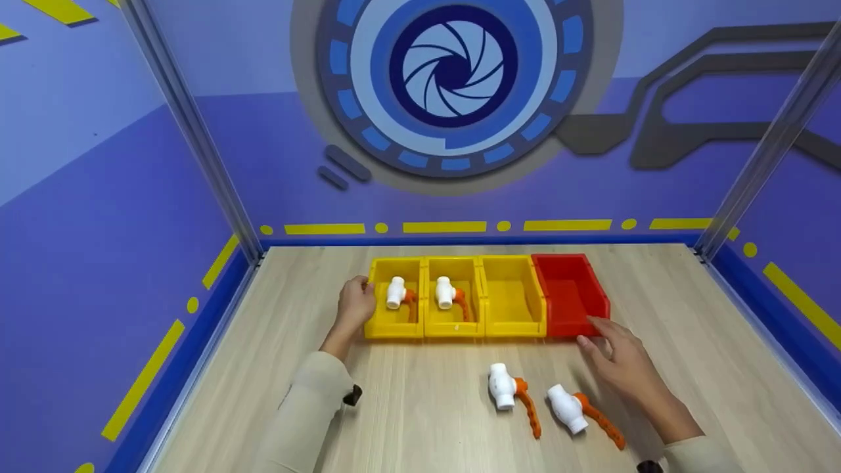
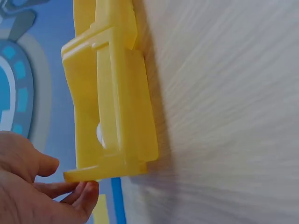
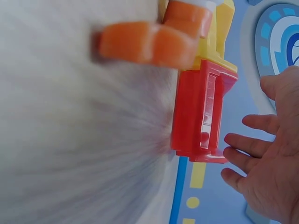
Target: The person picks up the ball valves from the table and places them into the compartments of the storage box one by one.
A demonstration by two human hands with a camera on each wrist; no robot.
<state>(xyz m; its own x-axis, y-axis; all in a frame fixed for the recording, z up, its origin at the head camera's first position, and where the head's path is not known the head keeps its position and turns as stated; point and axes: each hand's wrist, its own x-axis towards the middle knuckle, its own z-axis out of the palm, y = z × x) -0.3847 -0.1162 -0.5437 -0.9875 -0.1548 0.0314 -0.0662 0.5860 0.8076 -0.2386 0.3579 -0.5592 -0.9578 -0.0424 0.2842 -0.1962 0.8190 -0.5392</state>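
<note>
Three yellow bins (image 1: 514,328) and a red bin (image 1: 577,326) stand in a joined row. White ball valves with orange handles lie inside: one ball valve (image 1: 395,293) in the leftmost yellow bin, another ball valve (image 1: 445,293) in the second. The third yellow bin and the red one hold nothing. My left hand (image 1: 355,306) is at the row's left end, its fingertips (image 2: 86,193) against the outer side wall and the thumb apart from it. My right hand (image 1: 621,361), fingers spread, is beside the red bin's front right corner; whether it touches is unclear.
Two more ball valves lie on the wooden table (image 1: 420,407) in front of the bins: an upright-lying one (image 1: 502,387) and a tilted one (image 1: 568,408) near my right hand. Printed blue panels (image 1: 263,151) with metal corner posts enclose the back and sides.
</note>
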